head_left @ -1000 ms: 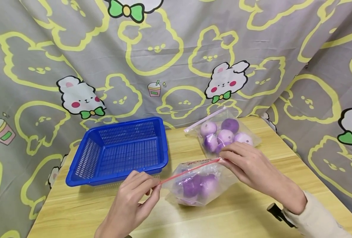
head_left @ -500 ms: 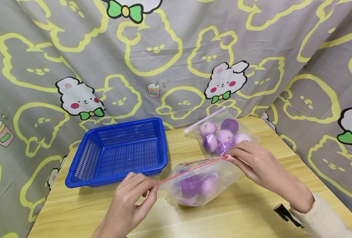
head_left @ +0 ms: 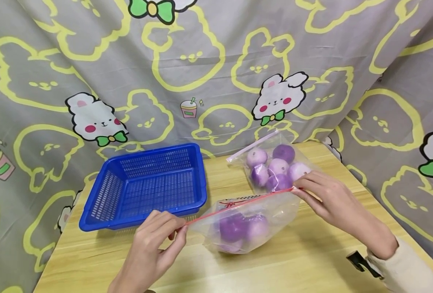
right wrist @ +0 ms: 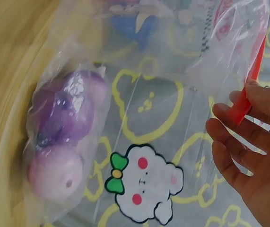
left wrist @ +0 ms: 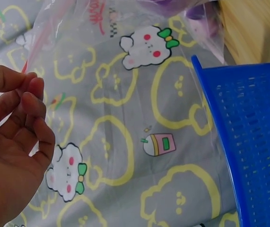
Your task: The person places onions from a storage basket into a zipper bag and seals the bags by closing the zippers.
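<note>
In the head view a clear zip bag [head_left: 275, 221] with a red closure strip [head_left: 238, 204] rests its lower part on the table. Inside it, several round purple-and-white fruits or vegetables [head_left: 235, 228] show through the plastic. My left hand [head_left: 150, 246] pinches the near left end of the strip between thumb and fingers. At the far right end my right hand [head_left: 330, 201] pinches the strip, its thumb below. The strip is stretched straight between both hands. In the right wrist view, the red end [right wrist: 241, 106] sits between thumb and fingertips.
Just behind the held bag lies a second zip bag [head_left: 282, 160] with a pale pink closure, filled with similar purple rounds. A blue perforated basket [head_left: 139, 223] stands on the left of the wooden table [head_left: 103, 260]. Patterned cloth [head_left: 216, 53] hangs behind and beside the table.
My right hand has moved right along with its end of the strip, and my left hand slightly left. The red strip is drawn out longer between them.
</note>
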{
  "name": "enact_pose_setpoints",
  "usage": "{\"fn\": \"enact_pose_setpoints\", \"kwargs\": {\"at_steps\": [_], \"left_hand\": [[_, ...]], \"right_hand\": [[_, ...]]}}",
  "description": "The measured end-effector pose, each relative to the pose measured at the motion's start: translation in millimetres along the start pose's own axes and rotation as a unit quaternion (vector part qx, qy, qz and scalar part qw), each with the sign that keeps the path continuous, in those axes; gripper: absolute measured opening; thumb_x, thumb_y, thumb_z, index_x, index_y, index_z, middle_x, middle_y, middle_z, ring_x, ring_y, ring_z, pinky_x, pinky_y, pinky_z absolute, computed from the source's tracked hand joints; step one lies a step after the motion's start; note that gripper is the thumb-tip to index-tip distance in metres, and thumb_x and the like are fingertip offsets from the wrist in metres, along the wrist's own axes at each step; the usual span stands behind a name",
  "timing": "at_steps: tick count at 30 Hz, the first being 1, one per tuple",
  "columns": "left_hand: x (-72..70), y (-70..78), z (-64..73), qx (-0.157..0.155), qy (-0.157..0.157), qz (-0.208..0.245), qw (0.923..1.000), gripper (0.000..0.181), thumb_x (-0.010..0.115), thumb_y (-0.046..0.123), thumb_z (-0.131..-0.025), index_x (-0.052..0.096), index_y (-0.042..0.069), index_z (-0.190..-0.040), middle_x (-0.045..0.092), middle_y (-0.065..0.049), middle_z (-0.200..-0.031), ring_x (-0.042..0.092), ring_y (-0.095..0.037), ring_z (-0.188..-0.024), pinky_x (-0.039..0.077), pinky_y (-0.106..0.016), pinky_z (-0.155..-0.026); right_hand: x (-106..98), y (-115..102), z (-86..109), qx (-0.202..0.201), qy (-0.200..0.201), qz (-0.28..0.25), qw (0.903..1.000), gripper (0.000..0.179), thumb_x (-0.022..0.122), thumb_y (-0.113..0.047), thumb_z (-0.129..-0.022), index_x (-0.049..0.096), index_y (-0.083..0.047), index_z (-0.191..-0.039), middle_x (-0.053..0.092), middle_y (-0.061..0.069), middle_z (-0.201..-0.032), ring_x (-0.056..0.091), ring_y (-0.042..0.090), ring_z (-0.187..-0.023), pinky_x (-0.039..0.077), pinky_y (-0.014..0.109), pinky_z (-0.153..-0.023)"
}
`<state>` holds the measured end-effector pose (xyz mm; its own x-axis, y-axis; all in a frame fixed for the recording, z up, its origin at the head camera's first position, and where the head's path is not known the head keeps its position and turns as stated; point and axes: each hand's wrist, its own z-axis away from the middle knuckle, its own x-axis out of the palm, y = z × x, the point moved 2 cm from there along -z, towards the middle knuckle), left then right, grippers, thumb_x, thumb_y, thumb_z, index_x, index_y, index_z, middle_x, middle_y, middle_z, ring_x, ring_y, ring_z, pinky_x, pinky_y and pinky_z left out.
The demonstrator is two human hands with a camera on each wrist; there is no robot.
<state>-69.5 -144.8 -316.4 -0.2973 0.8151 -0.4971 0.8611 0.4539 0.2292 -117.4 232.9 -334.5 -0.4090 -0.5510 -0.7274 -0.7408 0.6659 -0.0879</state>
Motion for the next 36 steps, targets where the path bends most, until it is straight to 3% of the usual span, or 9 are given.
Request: {"fn": "enact_pose_setpoints", "kwargs": {"at_steps": [8,13,18,23,30,33,36], "left_hand": [[-4.9,-0.3,0.1,0.000,0.010,-0.003,0.9999,0.028,0.052,0.019,-0.102,0.067,0.011,-0.079,0.055,0.008,-0.070,0.046,-0.005,-0.062,0.033,-0.019,-0.066],[-6.2,-7.4,4.1,-0.012,0.007,0.006,0.9999,0.027,0.054,0.020,-0.101,0.067,0.011,-0.079,0.054,0.009,-0.070,0.048,-0.005,-0.062,0.034,-0.018,-0.064],[-5.5,-27.7,5.1,-0.061,-0.026,0.009,0.9978,0.015,0.062,0.013,-0.095,0.067,0.016,-0.081,0.055,0.013,-0.071,0.048,-0.003,-0.063,0.036,-0.017,-0.064],[7.1,-62.6,-9.8,-0.117,-0.086,0.015,0.9893,0.013,0.068,0.003,-0.089,0.070,0.014,-0.083,0.059,0.012,-0.071,0.051,-0.004,-0.061,0.042,-0.019,-0.060],[32.7,-142.8,-40.5,-0.195,-0.133,0.010,0.9718,0.013,0.065,0.010,-0.095,0.071,0.008,-0.084,0.061,0.001,-0.068,0.053,-0.011,-0.057,0.045,-0.025,-0.052],[42.2,-172.2,-40.6,-0.241,-0.154,-0.012,0.9582,0.013,0.061,0.013,-0.098,0.071,0.006,-0.096,0.063,-0.004,-0.071,0.051,-0.017,-0.056,0.043,-0.029,-0.052],[47.7,-186.7,-26.8,-0.280,-0.181,-0.040,0.9420,0.026,0.059,0.014,-0.099,0.064,0.002,-0.122,0.069,-0.009,-0.087,0.060,-0.022,-0.069,0.048,-0.036,-0.060]], "right_hand": [[-11,0,6.5,0.011,0.028,-0.005,0.9995,0.035,0.048,-0.040,-0.105,0.071,-0.017,-0.093,0.065,-0.012,-0.090,0.058,0.007,-0.079,0.043,0.021,-0.072],[-18,-9,8.7,0.063,-0.004,-0.039,0.9972,0.005,0.065,-0.019,-0.097,0.068,-0.022,-0.094,0.062,-0.017,-0.088,0.055,0.000,-0.080,0.043,0.017,-0.074],[-21,-8,-2.2,0.115,-0.010,-0.044,0.9923,0.019,0.070,-0.007,-0.091,0.063,-0.025,-0.091,0.057,-0.017,-0.077,0.050,-0.001,-0.067,0.040,0.016,-0.064],[-3,17,-23.6,0.143,-0.008,-0.037,0.9890,0.012,0.066,-0.010,-0.095,0.063,-0.021,-0.091,0.058,-0.015,-0.072,0.051,0.001,-0.060,0.039,0.017,-0.057],[59,73,-59.2,0.191,0.032,-0.076,0.9782,0.013,0.066,-0.017,-0.097,0.065,-0.009,-0.086,0.060,-0.004,-0.064,0.053,0.008,-0.053,0.039,0.020,-0.051],[84,86,-67.4,0.229,0.020,-0.107,0.9672,0.016,0.064,-0.018,-0.098,0.067,-0.002,-0.096,0.065,0.005,-0.070,0.057,0.014,-0.056,0.045,0.022,-0.050],[97,92,-63.5,0.252,-0.015,-0.149,0.9560,0.023,0.061,-0.016,-0.100,0.063,0.001,-0.115,0.070,0.014,-0.085,0.064,0.022,-0.065,0.053,0.027,-0.054]]}}
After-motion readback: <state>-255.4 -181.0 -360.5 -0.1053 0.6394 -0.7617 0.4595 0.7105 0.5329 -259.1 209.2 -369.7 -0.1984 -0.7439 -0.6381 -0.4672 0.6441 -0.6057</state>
